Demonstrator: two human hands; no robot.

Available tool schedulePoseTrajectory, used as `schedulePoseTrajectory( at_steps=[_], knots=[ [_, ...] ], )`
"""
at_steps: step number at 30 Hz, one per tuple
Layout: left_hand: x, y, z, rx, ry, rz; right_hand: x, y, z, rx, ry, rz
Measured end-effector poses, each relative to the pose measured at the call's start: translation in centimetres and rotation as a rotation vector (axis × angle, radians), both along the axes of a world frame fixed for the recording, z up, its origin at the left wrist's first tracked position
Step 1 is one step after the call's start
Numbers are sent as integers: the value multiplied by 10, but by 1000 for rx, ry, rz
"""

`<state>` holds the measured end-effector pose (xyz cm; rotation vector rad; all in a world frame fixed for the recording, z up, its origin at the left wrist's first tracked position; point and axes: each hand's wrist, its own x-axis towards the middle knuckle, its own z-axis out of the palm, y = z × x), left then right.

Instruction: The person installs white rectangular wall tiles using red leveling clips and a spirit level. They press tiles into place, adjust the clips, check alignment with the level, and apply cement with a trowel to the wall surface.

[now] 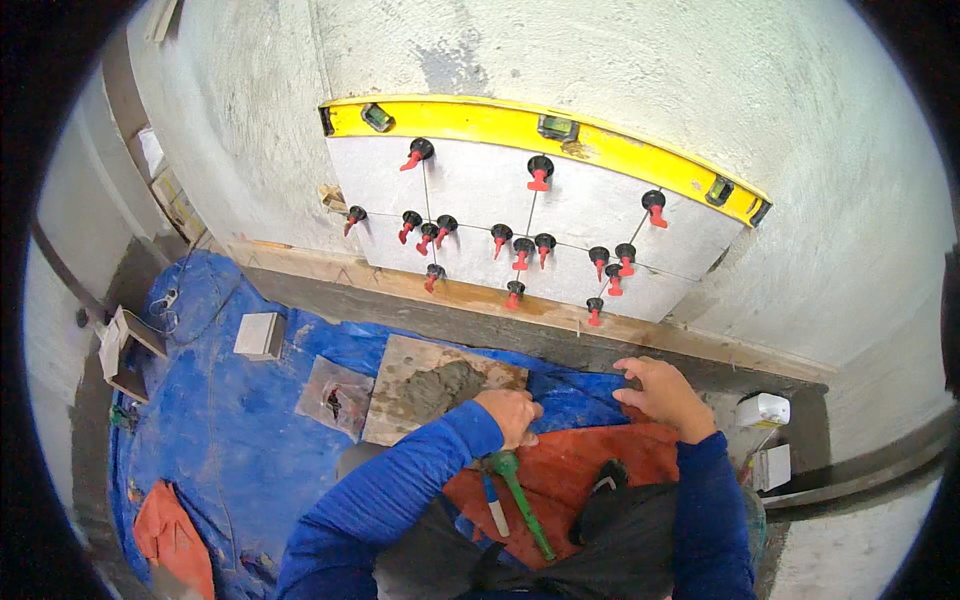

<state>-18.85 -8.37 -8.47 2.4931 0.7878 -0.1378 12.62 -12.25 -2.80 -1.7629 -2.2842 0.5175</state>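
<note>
My left hand (pixel 508 415) is closed in a fist beside a heap of wet grey mortar (pixel 440 388); whatever it holds, if anything, is hidden. The mortar lies on a square board (pixel 400 358) on the ground. To the right, my right hand (pixel 668 398) has its fingers apart and bent, low over the edge of an orange-red cloth (pixel 580 450). On that cloth, between my legs, lie a green-handled tool (pixel 522 505) and a smaller blue-handled one (pixel 494 500). Ahead, large pale tiles (pixel 585 200) cover part of the wall, with several black-and-red tile levelling clips (pixel 540 172) at their joints.
A long yellow spirit level (pixel 470 117) runs along the tiles' top edge. Under them is a wooden batten (pixel 390 285). A blue tarp (pixel 270 400) covers the ground, with a clear plastic bag (pixel 335 397), a tile stack (pixel 260 336) and another orange cloth (pixel 175 535). A white container (pixel 762 410) stands right.
</note>
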Motion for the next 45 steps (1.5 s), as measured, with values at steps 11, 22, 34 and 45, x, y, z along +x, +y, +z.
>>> schedulePoseTrajectory(
  at_steps=[11, 22, 34, 45],
  knots=[
    [-24, 12, 14, 92, -26, 119, -17, 21, -34, 49, -66, 18],
    [35, 57, 79, -489, -958, 591, -34, 80, 65, 305, 1005, -471],
    [138, 135, 171, -1014, -1069, 753, -54, 105, 91, 316, 1294, -406],
    [153, 152, 169, -1276, -1169, 615, -70, 125, 85, 514, 1334, -438]
  ],
)
